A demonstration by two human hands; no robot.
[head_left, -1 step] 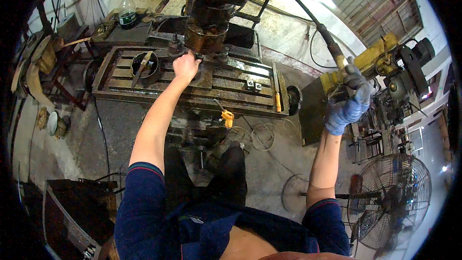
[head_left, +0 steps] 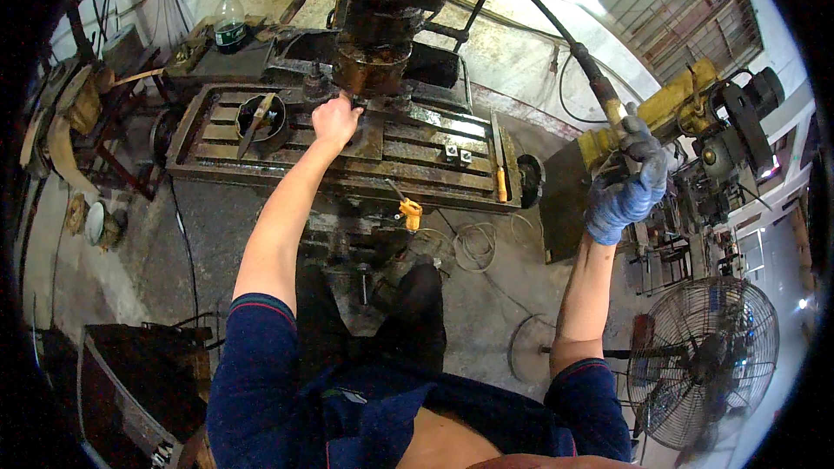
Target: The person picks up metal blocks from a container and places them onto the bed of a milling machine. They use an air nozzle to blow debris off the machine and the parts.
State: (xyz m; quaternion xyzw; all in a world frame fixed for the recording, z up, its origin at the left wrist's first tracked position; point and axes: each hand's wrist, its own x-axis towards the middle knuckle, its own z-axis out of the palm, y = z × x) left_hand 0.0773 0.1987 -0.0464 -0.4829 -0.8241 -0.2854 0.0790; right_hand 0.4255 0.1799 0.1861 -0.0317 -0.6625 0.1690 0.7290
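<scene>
No shift seen, hold judged steady: lever (head_left: 595, 74) gripped by right hand (head_left: 629, 187); spindle (head_left: 373, 68) just beyond curled left hand (head_left: 335, 122), grasp unclear.

blue-grey glove (head_left: 621, 208), rust-brown spindle (head_left: 369, 69), yellow air gun (head_left: 411, 214), navy red-trimmed sleeves (head_left: 254, 365).

The slotted metal machine table (head_left: 408, 156) carries a round pot (head_left: 277, 134), two small blocks (head_left: 452, 152) and a yellow-handled tool (head_left: 501, 183).
</scene>
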